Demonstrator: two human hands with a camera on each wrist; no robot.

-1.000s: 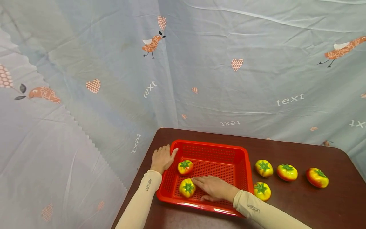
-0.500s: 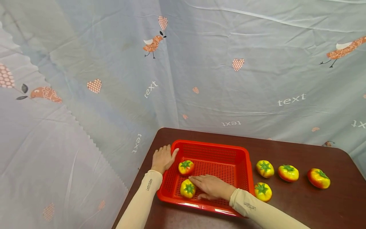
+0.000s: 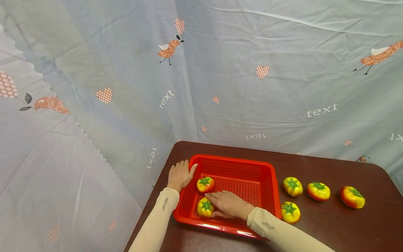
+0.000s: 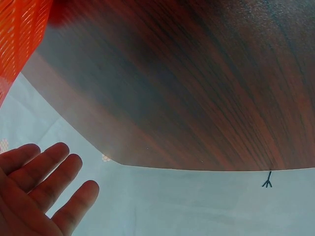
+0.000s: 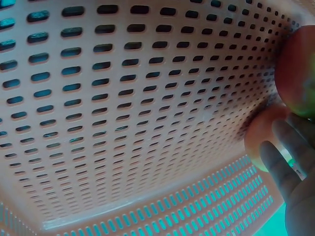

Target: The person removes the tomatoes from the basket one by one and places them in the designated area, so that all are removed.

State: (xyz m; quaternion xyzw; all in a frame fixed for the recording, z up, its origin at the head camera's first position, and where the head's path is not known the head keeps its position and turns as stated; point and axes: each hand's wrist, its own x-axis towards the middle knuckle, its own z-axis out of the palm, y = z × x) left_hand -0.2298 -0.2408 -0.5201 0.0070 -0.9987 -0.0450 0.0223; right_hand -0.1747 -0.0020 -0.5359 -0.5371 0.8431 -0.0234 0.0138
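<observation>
A red plastic basket (image 3: 233, 159) with slotted walls stands on the table. Along its left rim rests my left hand (image 3: 179, 175), thumb on the inner side; in the left wrist view its fingers (image 4: 54, 174) are fairly straight and spread. Two yellow-and-red toy tomatoes with green star-shaped tops lie inside at the left, a back one (image 3: 205, 184) and a front one (image 3: 204, 208). My right hand (image 3: 231, 204) reaches into the basket, extended fingers at the front tomato's upper right side, thumb near its lower right. The right wrist view shows those fingers (image 5: 280, 167) overlapping a tomato (image 5: 261, 135).
Several more toy tomatoes, one (image 3: 290, 212) close by the basket's right wall and another (image 3: 352, 197) farthest right, sit on the dark brown table (image 3: 330, 227). A grey patterned curtain (image 3: 236, 87) hangs behind and to the left.
My right hand has moved slightly left, its fingers and thumb coming closer around the front tomato, which has shifted a little left. The left hand stays on the rim.
</observation>
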